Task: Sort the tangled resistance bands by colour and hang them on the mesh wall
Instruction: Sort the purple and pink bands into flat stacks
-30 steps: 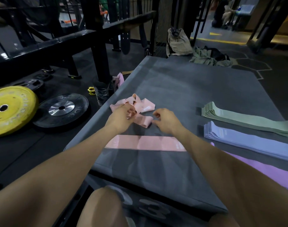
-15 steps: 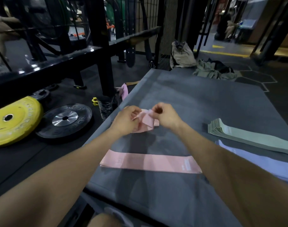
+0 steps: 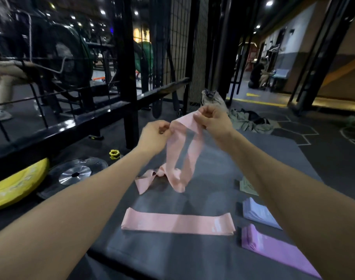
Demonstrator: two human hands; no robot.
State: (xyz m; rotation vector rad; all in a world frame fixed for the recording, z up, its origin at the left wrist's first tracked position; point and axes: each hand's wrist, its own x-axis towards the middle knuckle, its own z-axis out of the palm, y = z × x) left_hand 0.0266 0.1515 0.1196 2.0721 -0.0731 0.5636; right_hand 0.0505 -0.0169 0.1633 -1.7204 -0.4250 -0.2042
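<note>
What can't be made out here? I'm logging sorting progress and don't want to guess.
Head view:
- Green stack: mostly hidden behind the right forearm.
- Blue stack and purple stack: far ends covered by that forearm; no count possible.
- Pink tangle: how many bands are knotted is unclear; the lifted pink band, pinched by left hand and right hand, is motion-blurred.
- Mesh wall: too dark to show hooks.

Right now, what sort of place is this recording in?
Most likely a gym: weight plates lie on the floor beside a black steel rack, and resistance bands are sorted on a grey mat.
</note>
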